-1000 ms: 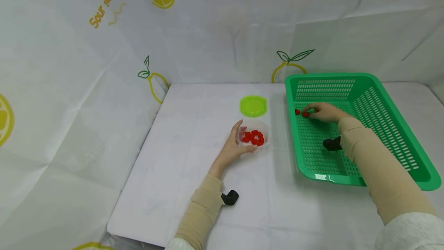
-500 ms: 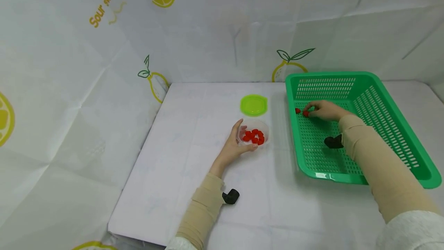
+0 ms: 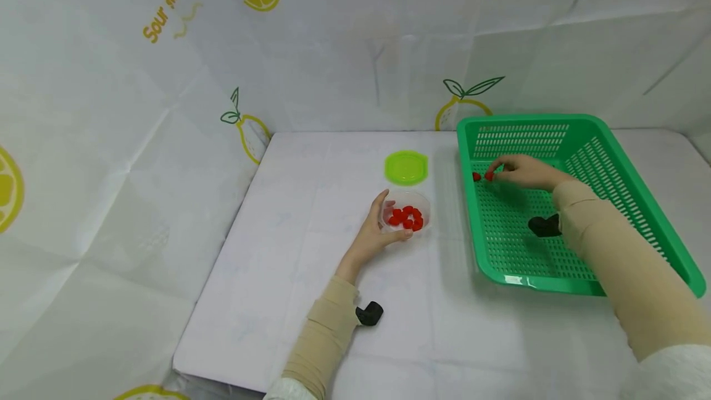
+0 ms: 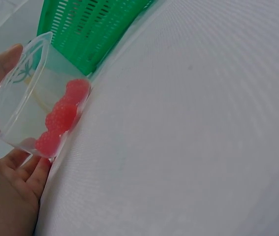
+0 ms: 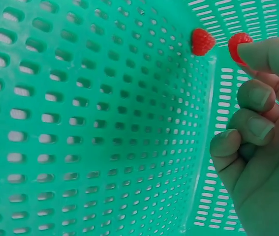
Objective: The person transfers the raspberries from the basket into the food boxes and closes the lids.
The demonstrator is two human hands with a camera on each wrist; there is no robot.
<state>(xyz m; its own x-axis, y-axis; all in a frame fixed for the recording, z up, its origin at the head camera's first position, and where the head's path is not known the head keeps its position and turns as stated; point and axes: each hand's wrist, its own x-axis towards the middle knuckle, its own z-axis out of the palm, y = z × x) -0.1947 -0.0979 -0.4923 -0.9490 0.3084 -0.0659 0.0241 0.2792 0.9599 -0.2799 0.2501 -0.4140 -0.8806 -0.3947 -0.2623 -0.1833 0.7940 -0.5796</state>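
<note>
Fingers of the right hand [image 3: 524, 173] pinched a raspberry [image 3: 489, 176] inside the green basket [image 3: 622, 202]; the left hand [image 3: 378, 233] cupped the clear tub [image 3: 405, 218].

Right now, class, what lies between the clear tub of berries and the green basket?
Only bare white table separates the tub from the basket wall, as the head view shows; the green lid sits further back.

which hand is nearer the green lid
Left. The left hand holds the clear cup just in front of the green lid; the right hand is inside the basket, pinching a berry.
</note>
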